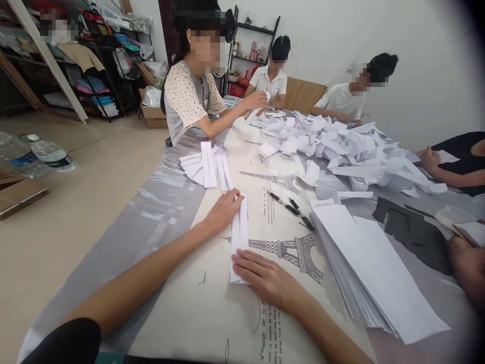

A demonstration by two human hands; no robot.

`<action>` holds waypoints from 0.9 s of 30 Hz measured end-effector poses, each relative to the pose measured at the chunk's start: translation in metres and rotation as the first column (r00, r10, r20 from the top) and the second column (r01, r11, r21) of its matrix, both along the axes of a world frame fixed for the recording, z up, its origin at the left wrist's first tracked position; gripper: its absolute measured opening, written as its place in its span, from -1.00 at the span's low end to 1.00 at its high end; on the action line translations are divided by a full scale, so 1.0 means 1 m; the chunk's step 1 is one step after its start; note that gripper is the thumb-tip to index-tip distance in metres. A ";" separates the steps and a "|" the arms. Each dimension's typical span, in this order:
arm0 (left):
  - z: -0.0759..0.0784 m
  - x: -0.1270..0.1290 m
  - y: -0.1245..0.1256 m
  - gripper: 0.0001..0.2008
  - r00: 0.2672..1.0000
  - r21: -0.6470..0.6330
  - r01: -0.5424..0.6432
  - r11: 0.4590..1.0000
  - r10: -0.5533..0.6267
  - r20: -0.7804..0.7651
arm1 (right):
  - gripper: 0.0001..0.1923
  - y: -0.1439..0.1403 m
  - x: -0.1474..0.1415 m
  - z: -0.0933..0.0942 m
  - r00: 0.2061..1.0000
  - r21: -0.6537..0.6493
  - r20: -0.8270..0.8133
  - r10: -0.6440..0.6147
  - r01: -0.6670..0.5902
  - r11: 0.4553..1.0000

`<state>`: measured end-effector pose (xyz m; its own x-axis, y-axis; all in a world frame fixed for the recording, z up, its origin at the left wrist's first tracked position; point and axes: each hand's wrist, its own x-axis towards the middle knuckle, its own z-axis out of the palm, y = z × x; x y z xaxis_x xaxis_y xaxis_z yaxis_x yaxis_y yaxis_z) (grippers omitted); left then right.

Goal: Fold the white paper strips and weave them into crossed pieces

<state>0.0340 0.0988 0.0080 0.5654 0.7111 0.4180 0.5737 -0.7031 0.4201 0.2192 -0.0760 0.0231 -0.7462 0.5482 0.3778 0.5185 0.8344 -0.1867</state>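
white folded paper strip, grey tablecloth with Eiffel Tower print

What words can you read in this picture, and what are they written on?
"Voyage de la" (roughly; slanted script, only partly legible) on the tablecloth near the bottom edge, by the right hand.
Small print beside the pens: on the tablecloth, too small to read.
Label on the water bottle on the floor: blurred, unreadable.
The folded paper strip under the left hand and the stack of white sheets: no writing visible.
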 end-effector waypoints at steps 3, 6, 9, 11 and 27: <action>0.004 -0.006 -0.024 -0.68 0.995 0.045 0.086 0.995 -0.084 -0.055 | -0.65 0.001 0.000 0.001 1.000 -0.002 0.003 0.010 -0.010 1.000; 0.007 -0.022 -0.050 -0.70 0.964 0.085 0.244 0.966 -0.232 -0.127 | -0.66 0.002 0.000 0.001 1.000 -0.008 0.001 0.011 -0.011 1.000; 0.008 -0.037 -0.066 -0.72 0.950 0.070 0.294 0.953 -0.283 -0.133 | -0.66 0.002 0.000 0.001 1.000 -0.016 -0.021 0.009 -0.010 1.000; 0.007 -0.042 -0.068 -0.71 0.955 0.035 0.278 0.960 -0.273 -0.112 | -0.64 0.001 0.000 0.001 1.000 -0.016 -0.018 0.005 -0.005 1.000; 0.006 -0.046 -0.063 -0.71 0.952 -0.041 0.289 0.956 -0.292 -0.092 | -0.58 -0.001 0.001 -0.001 0.999 -0.047 0.035 -0.014 0.015 0.999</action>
<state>-0.0119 0.0355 0.0144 0.7856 0.5203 0.3348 0.3850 -0.8347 0.3937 0.2200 -0.0774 0.0224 -0.7501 0.5757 0.3254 0.5373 0.8174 -0.2077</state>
